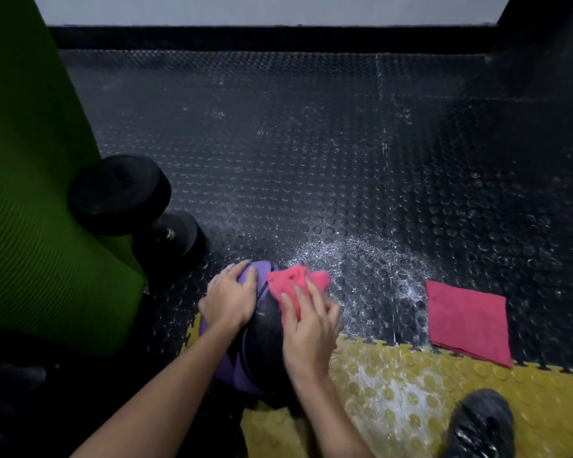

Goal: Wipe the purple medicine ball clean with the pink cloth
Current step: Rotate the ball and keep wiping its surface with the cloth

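1. Black studded rubber flooring (311,143) is seen across the far part of the view, and yellow interlocking tiles (394,391) are laid along the near edge.
2. The fingers of the right hand (308,328) are held straight and slightly spread, and the pink cloth (295,279) is pressed flat beneath them.
3. The fingers of the left hand (228,299) are laid apart over the ball's upper left side, and nothing is pinched.
4. The cloth is bunched against the top right of the purple medicine ball (238,371), which is set on the floor where the black and yellow surfaces meet, between both forearms.
5. Whitish speckling is seen on the floor just beyond the ball.
6. A second pink cloth (468,320) is laid folded to the right, well apart from the ball.
7. A black dumbbell (126,196) is placed to the left, beside a green ribbed mat (30,209).
8. A dark shoe (480,424) is seen at the lower right.
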